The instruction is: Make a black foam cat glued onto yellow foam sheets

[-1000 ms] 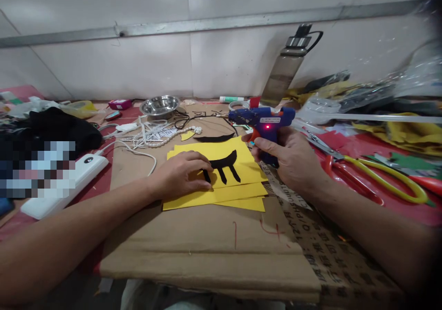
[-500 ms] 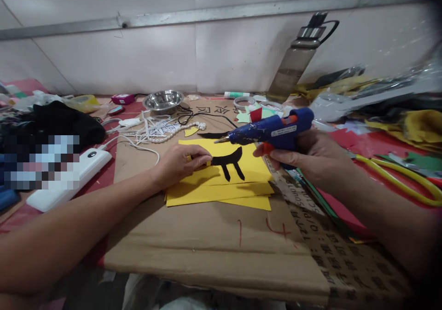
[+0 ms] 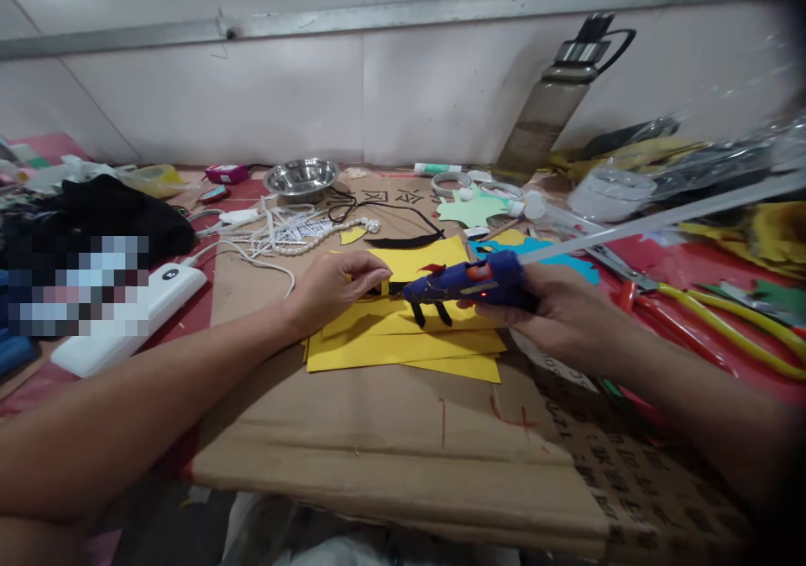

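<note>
My right hand (image 3: pixel 541 310) is wrapped round a blue hot glue gun (image 3: pixel 469 285), its nozzle pointing left and low over the yellow sheets. A long translucent glue stick (image 3: pixel 604 234) sticks out of the gun's back. My left hand (image 3: pixel 343 289) is closed in a pinch on a small yellow piece (image 3: pixel 385 284), close to the nozzle tip. Beneath the gun lies a black cutout (image 3: pixel 444 314) with two downward prongs, partly hidden by it. Several yellow sheets (image 3: pixel 403 352) are stacked under both hands on the cardboard.
Behind the sheets lie a black curved strip (image 3: pixel 403 241), a pearl string (image 3: pixel 315 247) and a metal bowl (image 3: pixel 302 181). A white power bank (image 3: pixel 126 322) sits left. On the right are yellow-handled scissors (image 3: pixel 730 322), red-handled pliers (image 3: pixel 680 335) and a bottle (image 3: pixel 545 112).
The glue gun has come down and turned, its nozzle now beside my left fingertips and its glue stick in view. My left hand has lifted slightly from the black cutout.
</note>
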The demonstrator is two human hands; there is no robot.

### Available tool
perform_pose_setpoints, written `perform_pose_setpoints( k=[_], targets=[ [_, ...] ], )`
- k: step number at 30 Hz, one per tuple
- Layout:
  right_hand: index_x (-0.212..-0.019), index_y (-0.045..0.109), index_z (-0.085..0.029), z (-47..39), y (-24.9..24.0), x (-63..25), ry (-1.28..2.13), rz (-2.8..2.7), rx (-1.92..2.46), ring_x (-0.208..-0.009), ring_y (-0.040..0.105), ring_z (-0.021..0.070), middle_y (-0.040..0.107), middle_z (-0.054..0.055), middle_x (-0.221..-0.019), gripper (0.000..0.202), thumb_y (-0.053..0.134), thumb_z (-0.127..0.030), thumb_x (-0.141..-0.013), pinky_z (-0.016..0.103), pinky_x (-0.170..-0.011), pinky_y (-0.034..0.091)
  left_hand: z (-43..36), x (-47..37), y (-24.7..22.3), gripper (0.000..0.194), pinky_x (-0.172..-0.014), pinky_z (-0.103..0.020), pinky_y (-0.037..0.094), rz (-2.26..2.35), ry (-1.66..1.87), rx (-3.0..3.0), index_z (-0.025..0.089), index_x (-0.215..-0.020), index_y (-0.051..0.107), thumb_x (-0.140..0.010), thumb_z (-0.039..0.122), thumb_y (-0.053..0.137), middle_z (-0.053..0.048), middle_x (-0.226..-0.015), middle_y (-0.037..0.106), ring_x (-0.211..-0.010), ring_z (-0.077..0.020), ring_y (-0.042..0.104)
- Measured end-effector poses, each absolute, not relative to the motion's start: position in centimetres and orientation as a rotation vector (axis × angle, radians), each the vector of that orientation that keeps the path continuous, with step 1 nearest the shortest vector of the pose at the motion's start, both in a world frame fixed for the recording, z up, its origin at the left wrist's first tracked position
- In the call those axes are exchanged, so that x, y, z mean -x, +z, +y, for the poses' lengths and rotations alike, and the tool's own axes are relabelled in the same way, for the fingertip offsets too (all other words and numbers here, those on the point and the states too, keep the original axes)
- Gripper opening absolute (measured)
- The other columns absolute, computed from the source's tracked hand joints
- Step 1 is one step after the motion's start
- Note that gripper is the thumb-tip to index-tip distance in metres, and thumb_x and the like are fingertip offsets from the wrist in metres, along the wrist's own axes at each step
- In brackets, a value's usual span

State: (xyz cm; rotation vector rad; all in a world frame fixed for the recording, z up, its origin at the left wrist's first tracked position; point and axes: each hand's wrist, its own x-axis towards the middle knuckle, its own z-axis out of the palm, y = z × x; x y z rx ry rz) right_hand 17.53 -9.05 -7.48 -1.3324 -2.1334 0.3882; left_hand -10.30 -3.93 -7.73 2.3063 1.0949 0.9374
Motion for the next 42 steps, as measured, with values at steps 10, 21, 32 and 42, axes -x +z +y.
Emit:
perform_pose_setpoints(
  k=[10, 21, 32, 42],
  targets=[
    [-0.104, 0.064, -0.024, -10.0, -7.1, -16.9, 0.131, -2.416, 1.208, -0.081, 0.068, 0.0229, 0.072, 0.006, -0.100, 0.020, 0.048, -0.030, -0.093, 0.035, -0.064, 0.055, -3.5, 10.4, -8.1, 0.015, -0.067, -0.021, 0.047, 0.959, 0.862, -2.347, 0.018, -0.091, 0.072, -0.091, 0.029, 0.061, -0.001, -0.083, 0.073, -0.073, -0.0105, 0.064],
    [-0.109, 0.064, -0.024, -10.6, -8.0, -16.8, -0.047, -2.415, 1.153, -0.089, 0.072, 0.0267, 0.075, 0.008, -0.105, 0.024, 0.048, -0.024, -0.091, 0.037, -0.068, 0.056, -2.2, 12.8, -7.8, 0.026, -0.095, -0.035, 0.048, 0.748, 0.565, -2.755, 0.019, -0.114, 0.066, -0.089, 0.026, 0.065, -0.010, -0.112, 0.070, -0.106, -0.0208, 0.063],
    [-0.107, 0.066, -0.026, -10.9, -8.3, -16.4, 0.046, -2.339, 1.266, -0.084, 0.072, 0.0251, 0.075, 0.007, -0.103, 0.022, 0.049, -0.029, -0.094, 0.035, -0.063, 0.054, -1.7, 12.3, -8.0, 0.018, -0.087, -0.030, 0.051, 0.748, 0.701, -2.761, 0.019, -0.101, 0.073, -0.094, 0.024, 0.057, -0.008, -0.098, 0.073, -0.093, -0.0173, 0.067],
    [-0.114, 0.065, -0.026, -11.6, -9.1, -17.2, -0.096, -2.357, 1.246, -0.086, 0.072, 0.0260, 0.075, 0.007, -0.103, 0.028, 0.053, -0.021, -0.089, 0.034, -0.063, 0.055, -1.5, 10.9, -8.0, 0.011, -0.080, -0.026, 0.051, 0.825, 0.892, -2.520, 0.020, -0.094, 0.074, -0.086, 0.024, 0.067, -0.002, -0.093, 0.076, -0.084, -0.0140, 0.069]
  ],
)
